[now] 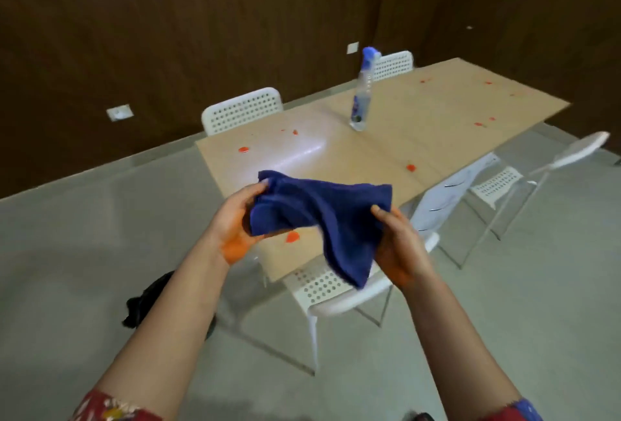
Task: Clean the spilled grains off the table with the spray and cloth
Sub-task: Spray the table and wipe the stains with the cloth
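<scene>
A dark blue cloth [322,219] hangs in the air over the near corner of the light wooden table [386,148]. My left hand [235,222] grips its left end and my right hand [396,246] grips its right side, with a fold drooping between them. Both palms carry orange stains. A clear spray bottle [362,91] with a blue trigger head stands upright in the middle of the table, well beyond my hands. Small orange-red spots [244,149] lie scattered over the tabletop, one patch [292,237] just under the cloth.
White perforated chairs stand around the table: one [242,109] at the far left, one [393,64] behind the bottle, one [336,289] tucked under the near corner, and one [537,168] on the right. A black object [148,299] lies on the grey floor.
</scene>
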Demonstrator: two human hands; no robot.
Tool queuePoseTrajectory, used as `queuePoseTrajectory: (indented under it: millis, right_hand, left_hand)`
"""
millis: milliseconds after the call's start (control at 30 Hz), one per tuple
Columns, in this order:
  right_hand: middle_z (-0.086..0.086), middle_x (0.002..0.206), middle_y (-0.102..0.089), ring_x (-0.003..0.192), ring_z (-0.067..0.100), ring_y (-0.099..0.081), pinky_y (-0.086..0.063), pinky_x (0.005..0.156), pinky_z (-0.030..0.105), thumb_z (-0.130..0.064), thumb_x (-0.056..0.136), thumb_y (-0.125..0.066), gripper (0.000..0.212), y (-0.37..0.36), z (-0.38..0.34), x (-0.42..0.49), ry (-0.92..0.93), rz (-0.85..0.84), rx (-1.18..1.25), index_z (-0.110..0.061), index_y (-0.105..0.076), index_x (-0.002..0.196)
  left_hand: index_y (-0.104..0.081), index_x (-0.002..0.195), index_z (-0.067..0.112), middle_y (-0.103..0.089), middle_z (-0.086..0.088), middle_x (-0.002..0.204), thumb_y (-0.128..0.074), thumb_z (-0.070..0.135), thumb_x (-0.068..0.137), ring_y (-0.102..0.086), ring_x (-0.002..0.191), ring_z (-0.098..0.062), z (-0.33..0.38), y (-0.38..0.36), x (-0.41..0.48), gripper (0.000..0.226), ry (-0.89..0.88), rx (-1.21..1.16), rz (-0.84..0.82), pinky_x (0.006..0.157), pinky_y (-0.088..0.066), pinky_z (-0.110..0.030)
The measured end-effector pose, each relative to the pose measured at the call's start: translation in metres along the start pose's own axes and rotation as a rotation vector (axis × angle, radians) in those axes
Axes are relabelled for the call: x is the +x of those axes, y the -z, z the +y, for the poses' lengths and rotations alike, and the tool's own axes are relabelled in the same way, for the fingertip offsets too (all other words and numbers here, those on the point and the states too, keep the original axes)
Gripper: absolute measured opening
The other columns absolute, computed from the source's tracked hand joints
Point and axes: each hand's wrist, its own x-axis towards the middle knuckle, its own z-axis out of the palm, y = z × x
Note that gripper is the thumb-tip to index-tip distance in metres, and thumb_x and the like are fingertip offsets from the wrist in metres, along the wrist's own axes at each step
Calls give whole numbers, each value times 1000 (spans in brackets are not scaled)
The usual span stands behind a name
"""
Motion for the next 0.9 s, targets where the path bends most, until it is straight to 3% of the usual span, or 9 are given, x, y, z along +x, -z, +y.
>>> queuePoseTrajectory:
  millis: [133,233,333,433,533,600,700,800,900]
  right_hand:
    - [-5,106,-74,103,14,-68,-56,85,31,-16,99,-51,21,90,-74,-3,98,80,-175,-21,-63,115]
    - [6,117,-70,113,25,-65,-50,97,44,-17,99,-52,26,166,-124,-2,99,90,-256,-12,-59,123]
    - [4,104,-74,98,19,-70,-57,79,32,-14,99,-52,18,219,-166,-7,99,122,-235,-14,-62,114]
    - [3,104,-74,97,18,-70,-55,77,30,-14,97,-55,17,265,-199,-7,126,138,-254,-18,-63,112]
    - [-6,104,-73,99,15,-68,-52,91,39,-28,91,-60,16,302,-223,4,201,180,-544,-32,-65,106]
    - [-13,100,-70,100,13,-66,-49,95,47,-42,83,-58,22,317,-236,13,206,98,-852,-35,-64,102]
    - [-1,97,-69,95,22,-66,-49,91,56,-44,81,-60,17,339,-253,34,159,6,-919,-32,-59,94]
    - [10,95,-73,92,30,-70,-50,92,58,-39,82,-70,19,364,-267,55,114,33,-684,-29,-55,90]
    - [14,98,-73,91,31,-71,-54,89,52,-35,74,-81,39,399,-277,86,22,-21,-636,-26,-54,101]
  left_hand:
    - [-69,87,16,-69,-1,73,-39,26,98,-61,66,-18,-28,-97,27,34,58,122,-58,60,-44,-28]
    - [-62,118,9,-71,-9,107,-41,25,101,-68,86,-17,-60,-189,49,32,56,111,-20,67,-51,-30]
    - [-64,105,7,-75,-8,94,-35,22,104,-71,77,-13,-81,-260,57,33,56,26,-77,64,-54,-25]
    - [-63,107,16,-67,-11,121,-36,35,103,-68,99,-17,-96,-314,71,34,49,-4,-86,89,-51,-33]
    - [-50,130,27,-53,0,140,-49,37,98,-52,123,-16,-119,-355,94,33,-77,362,-93,100,-39,-29]
    - [-33,146,27,-42,8,146,-60,25,94,-39,134,-7,-134,-384,108,59,-198,526,-273,100,-35,-18]
    - [-45,138,20,-61,9,126,-61,15,92,-55,116,1,-144,-431,138,49,-213,571,-512,88,-44,-13]
    - [-62,106,1,-65,1,93,-57,11,95,-60,86,-6,-147,-455,171,16,-306,594,-473,79,-45,-17]
    - [-65,92,3,-64,-2,86,-59,18,94,-57,82,-11,-146,-468,205,16,-328,495,-407,75,-45,-23]
